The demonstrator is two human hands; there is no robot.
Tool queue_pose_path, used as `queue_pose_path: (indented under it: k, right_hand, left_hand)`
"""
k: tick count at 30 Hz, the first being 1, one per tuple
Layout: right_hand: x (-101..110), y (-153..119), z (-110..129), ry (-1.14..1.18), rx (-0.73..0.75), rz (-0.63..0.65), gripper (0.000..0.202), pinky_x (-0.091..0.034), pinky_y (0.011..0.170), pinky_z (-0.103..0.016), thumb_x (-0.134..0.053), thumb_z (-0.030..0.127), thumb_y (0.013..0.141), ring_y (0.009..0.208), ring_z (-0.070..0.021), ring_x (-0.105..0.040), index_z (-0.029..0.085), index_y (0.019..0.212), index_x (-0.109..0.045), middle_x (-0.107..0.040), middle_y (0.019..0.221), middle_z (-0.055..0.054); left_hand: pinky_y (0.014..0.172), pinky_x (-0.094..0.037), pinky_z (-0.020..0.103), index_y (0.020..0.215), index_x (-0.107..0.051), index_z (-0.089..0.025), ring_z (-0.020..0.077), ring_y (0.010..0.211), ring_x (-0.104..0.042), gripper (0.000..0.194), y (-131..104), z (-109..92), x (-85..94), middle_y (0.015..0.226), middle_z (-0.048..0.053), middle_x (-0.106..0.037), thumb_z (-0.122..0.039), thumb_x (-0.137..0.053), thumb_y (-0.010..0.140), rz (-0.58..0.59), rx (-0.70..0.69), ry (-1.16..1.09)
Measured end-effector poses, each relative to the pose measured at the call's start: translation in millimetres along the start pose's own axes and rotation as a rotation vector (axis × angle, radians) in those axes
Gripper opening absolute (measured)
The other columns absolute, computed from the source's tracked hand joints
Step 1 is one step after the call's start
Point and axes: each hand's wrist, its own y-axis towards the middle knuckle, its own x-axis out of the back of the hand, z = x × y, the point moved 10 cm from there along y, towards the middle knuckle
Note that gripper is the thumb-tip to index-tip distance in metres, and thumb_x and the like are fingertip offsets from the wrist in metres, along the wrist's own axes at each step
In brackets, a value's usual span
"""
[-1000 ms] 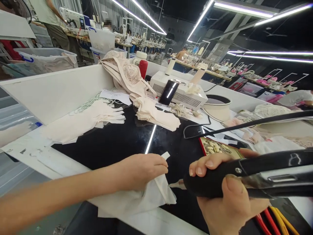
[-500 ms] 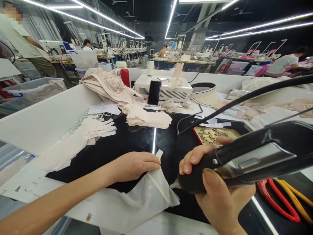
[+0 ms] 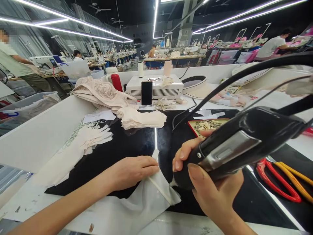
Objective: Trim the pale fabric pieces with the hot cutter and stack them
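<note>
**Cloth pinched left, tool angled in from right**

Pale cloth [image 3: 143, 207] is laid at the near edge of the surface [image 3: 132, 143]. Its upper end is pinched in the left hand [image 3: 137, 169], grip narrow, likely so slack is limited beside the tip [image 3: 173, 183]. Black tool [image 3: 234, 147] is held slanted in the right hand [image 3: 210, 192], grip closed round its body, probably for fine aim; tip contact can't be told. Folded stack [image 3: 144, 119] is set toward the far edge, presumably out of the hands' way.
</note>
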Motion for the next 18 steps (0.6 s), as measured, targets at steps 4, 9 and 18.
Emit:
queue_pose_path:
  k: [4, 9, 18]
  right_hand:
    - [-0.9, 0.0, 0.1, -0.009, 0.017, -0.038, 0.038, -0.057, 0.046, -0.027, -0.087, 0.032, 0.086, 0.051, -0.0133, -0.063, 0.027, 0.11, -0.059, -0.067, 0.076, 0.006]
    - [2.9, -8.3, -9.9, 0.023, 0.018, -0.123, 0.042, -0.056, 0.045, -0.025, -0.086, 0.035, 0.086, 0.049, -0.0121, -0.062, 0.027, 0.116, -0.058, -0.067, 0.076, 0.006]
    - [8.1, -13.7, -14.7, -0.027, 0.025, -0.153, 0.048, -0.055, 0.045, -0.024, -0.085, 0.038, 0.086, 0.049, -0.0115, -0.061, 0.026, 0.125, -0.06, -0.069, 0.081, 0.003]
  left_hand:
    - [0.091, -0.06, 0.023, 0.137, -0.058, -0.022, 0.017, 0.114, -0.07, 0.048, -2.4, -3.5, -1.3, 0.141, 0.007, -0.064, 0.002, -0.051, 0.097, 0.069, 0.025, 0.059]
    - [0.076, -0.057, 0.025, 0.147, -0.054, -0.03, 0.0193, 0.104, -0.067, 0.062, -4.5, -12.6, -1.5, 0.134, 0.008, -0.062, -0.002, -0.062, 0.092, 0.087, -0.002, 0.136]
    - [0.089, -0.06, 0.029, 0.147, -0.056, -0.034, 0.0222, 0.111, -0.066, 0.053, -3.6, -21.0, 2.6, 0.133, 0.008, -0.062, -0.008, -0.057, 0.101, 0.07, 0.01, 0.099]
